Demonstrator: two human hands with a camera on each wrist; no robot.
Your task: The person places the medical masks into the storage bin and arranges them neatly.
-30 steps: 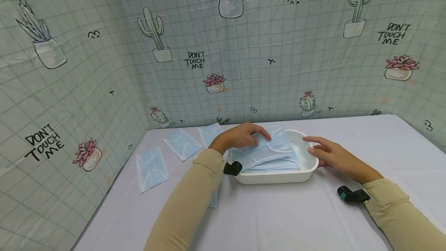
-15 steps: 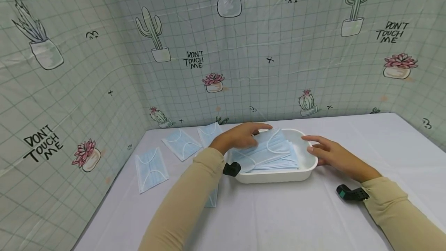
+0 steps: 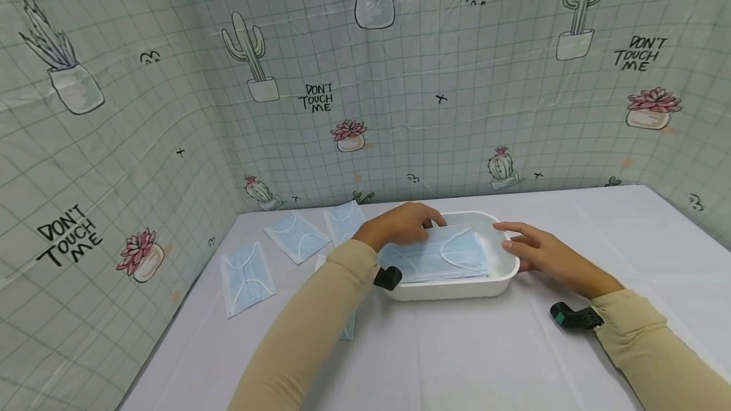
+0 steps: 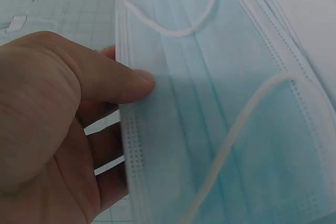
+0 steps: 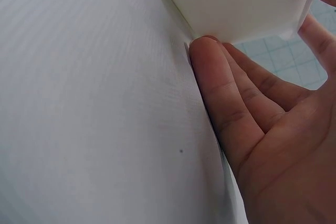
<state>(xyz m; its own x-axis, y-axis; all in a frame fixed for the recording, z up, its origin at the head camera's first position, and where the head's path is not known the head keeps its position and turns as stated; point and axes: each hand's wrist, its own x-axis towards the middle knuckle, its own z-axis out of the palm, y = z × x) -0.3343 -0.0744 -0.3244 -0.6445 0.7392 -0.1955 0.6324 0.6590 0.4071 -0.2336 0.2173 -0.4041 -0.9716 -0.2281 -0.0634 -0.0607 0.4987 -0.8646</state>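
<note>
A white plastic tray (image 3: 451,290) holds a stack of pale blue disposable face masks (image 3: 457,255). My left hand (image 3: 402,224) reaches over the tray's left end and pinches the near-side edge of the top mask (image 4: 173,103). In the left wrist view its thumb lies on the mask face and the other fingers are behind the edge. White ear loops lie across the mask. My right hand (image 3: 545,255) holds the tray's right end, thumb and index over the rim. The right wrist view has its other fingers (image 5: 218,77) against the tray's outside, low down.
Several loose face masks lie flat left of the tray, among them one at far left (image 3: 247,278) and one behind it (image 3: 297,236). Another mask (image 3: 348,328) is partly hidden under the left forearm. A patterned cloth backdrop (image 3: 400,144) rises behind the white-covered table (image 3: 457,360).
The top mask, tilted across the pile before, now lies flatter and more in line with the stack. My left fingers have drawn in at its edge. The right hand stays at the tray.
</note>
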